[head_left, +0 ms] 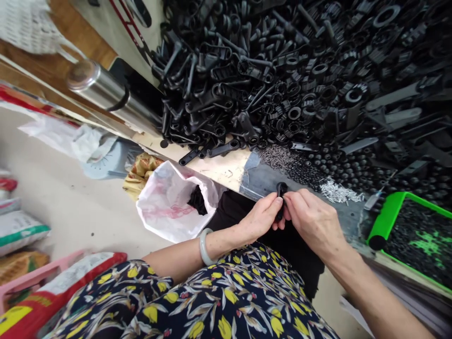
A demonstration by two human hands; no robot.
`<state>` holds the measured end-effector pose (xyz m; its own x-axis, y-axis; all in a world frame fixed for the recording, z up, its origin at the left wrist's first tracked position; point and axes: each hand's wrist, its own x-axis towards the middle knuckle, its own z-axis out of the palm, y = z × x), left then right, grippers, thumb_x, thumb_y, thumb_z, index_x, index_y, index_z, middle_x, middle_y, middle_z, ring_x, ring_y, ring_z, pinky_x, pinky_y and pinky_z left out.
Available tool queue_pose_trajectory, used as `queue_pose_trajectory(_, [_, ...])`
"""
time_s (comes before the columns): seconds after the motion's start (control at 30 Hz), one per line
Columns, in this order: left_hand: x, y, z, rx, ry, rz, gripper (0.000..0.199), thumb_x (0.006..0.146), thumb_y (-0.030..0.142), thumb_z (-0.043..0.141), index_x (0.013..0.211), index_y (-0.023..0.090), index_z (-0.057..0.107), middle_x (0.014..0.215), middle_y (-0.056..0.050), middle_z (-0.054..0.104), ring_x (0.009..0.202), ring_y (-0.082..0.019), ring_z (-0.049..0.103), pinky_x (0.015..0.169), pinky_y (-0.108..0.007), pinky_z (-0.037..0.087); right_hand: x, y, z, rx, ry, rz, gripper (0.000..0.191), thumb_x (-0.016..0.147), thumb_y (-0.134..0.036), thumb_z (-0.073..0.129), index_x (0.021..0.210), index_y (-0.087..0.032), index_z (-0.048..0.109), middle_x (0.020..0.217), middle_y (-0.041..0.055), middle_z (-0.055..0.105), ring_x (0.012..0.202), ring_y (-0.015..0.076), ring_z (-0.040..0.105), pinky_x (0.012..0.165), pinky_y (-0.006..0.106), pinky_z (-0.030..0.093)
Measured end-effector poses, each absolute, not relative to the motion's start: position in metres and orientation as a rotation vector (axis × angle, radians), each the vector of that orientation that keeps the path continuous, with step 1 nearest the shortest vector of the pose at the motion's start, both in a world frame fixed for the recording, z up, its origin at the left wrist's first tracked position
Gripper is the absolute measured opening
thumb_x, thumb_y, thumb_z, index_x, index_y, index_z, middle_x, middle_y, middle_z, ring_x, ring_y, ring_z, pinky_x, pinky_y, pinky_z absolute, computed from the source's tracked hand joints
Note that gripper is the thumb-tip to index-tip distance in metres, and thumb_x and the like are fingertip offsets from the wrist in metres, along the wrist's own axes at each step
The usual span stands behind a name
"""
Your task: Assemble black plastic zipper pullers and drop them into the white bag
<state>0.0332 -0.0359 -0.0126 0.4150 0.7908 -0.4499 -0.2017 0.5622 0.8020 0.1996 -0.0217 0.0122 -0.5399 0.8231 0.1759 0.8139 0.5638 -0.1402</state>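
Observation:
My left hand point(261, 214) is closed around a small black plastic part with a rounded upper end point(281, 189), held at the table's front edge. My right hand point(312, 214) is closed too, its thumb and fingertips pinched against the part's side. Whatever those fingertips may hold is hidden. Just beyond the hands lie small black pieces point(305, 174), a heap of short silver pins point(339, 190) and a pile of tiny brownish metal bits point(277, 157). Shiny dark balls or round caps point(349, 167) lie behind the pins.
A big heap of black plastic handles point(219, 94) and rings point(319, 69) covers the table's far side. A steel flask point(106, 89) lies at left. Below the edge sits an open white bag point(165, 207) with black parts inside. A green-rimmed tray point(388, 219) stands right.

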Motion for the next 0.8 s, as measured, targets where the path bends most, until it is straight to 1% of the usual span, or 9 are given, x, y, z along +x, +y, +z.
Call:
queue_pose_trajectory(0.07, [0.032, -0.036, -0.011, 0.707, 0.965, 0.69, 0.038, 0.103, 0.053, 0.048, 0.088, 0.018, 0.054, 0.066, 0.001, 0.057, 0.057, -0.01, 0.053, 0.053, -0.021, 0.042, 0.195, -0.024, 0.012, -1.39, -2.596, -0.008, 0.021, 0.1, -0.011, 0.056, 0.08, -0.019, 0.06, 0.075, 0.0022, 0.056, 0.067, 0.0165, 0.055, 0.061, 0.029, 0.037])
queue_pose_trajectory(0.23, [0.029, -0.033, -0.009, 0.556, 0.883, 0.69, 0.039, 0.096, 0.056, 0.062, 0.088, 0.018, 0.053, 0.066, 0.002, 0.057, 0.057, -0.01, 0.053, 0.052, -0.019, 0.037, 0.188, -0.028, 0.016, -1.347, -2.685, -0.2, 0.013, 0.092, -0.004, 0.059, 0.086, -0.015, 0.062, 0.079, 0.0045, 0.058, 0.072, 0.0187, 0.058, 0.057, 0.029, 0.039])
queue_pose_trajectory(0.33, [0.029, -0.031, -0.009, 0.465, 0.84, 0.709, 0.041, 0.09, 0.056, 0.07, 0.086, 0.019, 0.053, 0.065, 0.003, 0.055, 0.055, -0.009, 0.053, 0.049, -0.019, 0.036, 0.187, -0.031, 0.023, -1.324, -2.798, -0.193, 0.012, 0.091, -0.004, 0.059, 0.087, -0.014, 0.063, 0.08, 0.0058, 0.059, 0.072, 0.0195, 0.058, 0.054, 0.03, 0.04])
queue_pose_trajectory(0.4, [0.029, -0.03, -0.009, 0.423, 0.834, 0.726, 0.041, 0.087, 0.055, 0.074, 0.088, 0.019, 0.055, 0.066, 0.004, 0.055, 0.054, -0.009, 0.052, 0.048, -0.02, 0.036, 0.188, -0.035, 0.026, -1.315, -2.874, -0.136, 0.013, 0.089, -0.002, 0.058, 0.095, -0.012, 0.065, 0.086, 0.0078, 0.061, 0.075, 0.0206, 0.059, 0.056, 0.031, 0.044])
queue_pose_trajectory(0.5, [0.029, -0.03, -0.009, 0.392, 0.824, 0.738, 0.042, 0.084, 0.055, 0.077, 0.094, 0.017, 0.062, 0.07, 0.002, 0.058, 0.058, -0.011, 0.056, 0.05, -0.021, 0.041, 0.19, -0.043, 0.026, -1.304, -2.888, -0.094, 0.033, 0.087, 0.002, 0.054, 0.118, -0.005, 0.064, 0.097, 0.0116, 0.065, 0.082, 0.0223, 0.063, 0.067, 0.032, 0.054])
queue_pose_trajectory(0.57, [0.029, -0.031, -0.008, 0.389, 0.839, 0.727, 0.044, 0.084, 0.055, 0.077, 0.1, 0.015, 0.066, 0.076, 0.0, 0.062, 0.062, -0.012, 0.057, 0.053, -0.022, 0.044, 0.191, -0.047, 0.023, -1.281, -2.864, -0.128, 0.041, 0.089, 0.002, 0.05, 0.128, -0.002, 0.061, 0.097, 0.0128, 0.067, 0.083, 0.0229, 0.064, 0.072, 0.032, 0.057])
queue_pose_trajectory(0.67, [0.029, -0.031, -0.008, 0.398, 0.883, 0.72, 0.047, 0.084, 0.056, 0.077, 0.105, 0.014, 0.07, 0.087, -0.004, 0.069, 0.066, -0.012, 0.06, 0.057, -0.023, 0.047, 0.192, -0.049, 0.021, -1.257, -2.842, -0.178, 0.041, 0.094, 0.0, 0.045, 0.132, -0.001, 0.061, 0.095, 0.0135, 0.069, 0.082, 0.0239, 0.066, 0.074, 0.033, 0.059])
queue_pose_trajectory(0.73, [0.028, -0.03, -0.008, 0.411, 0.877, 0.715, 0.046, 0.086, 0.056, 0.075, 0.104, 0.014, 0.069, 0.083, -0.004, 0.069, 0.066, -0.013, 0.061, 0.058, -0.023, 0.049, 0.196, -0.045, 0.021, -1.264, -2.823, -0.076, 0.038, 0.097, -0.002, 0.045, 0.132, -0.002, 0.061, 0.096, 0.0132, 0.071, 0.084, 0.0225, 0.067, 0.074, 0.031, 0.058])
queue_pose_trajectory(0.8, [0.027, -0.029, -0.008, 0.434, 0.846, 0.699, 0.044, 0.088, 0.055, 0.073, 0.099, 0.013, 0.066, 0.074, -0.003, 0.067, 0.063, -0.014, 0.062, 0.058, -0.024, 0.049, 0.202, -0.038, 0.023, -1.279, -2.766, 0.102, 0.031, 0.102, -0.008, 0.047, 0.128, -0.007, 0.064, 0.093, 0.0095, 0.071, 0.081, 0.0186, 0.068, 0.072, 0.027, 0.056])
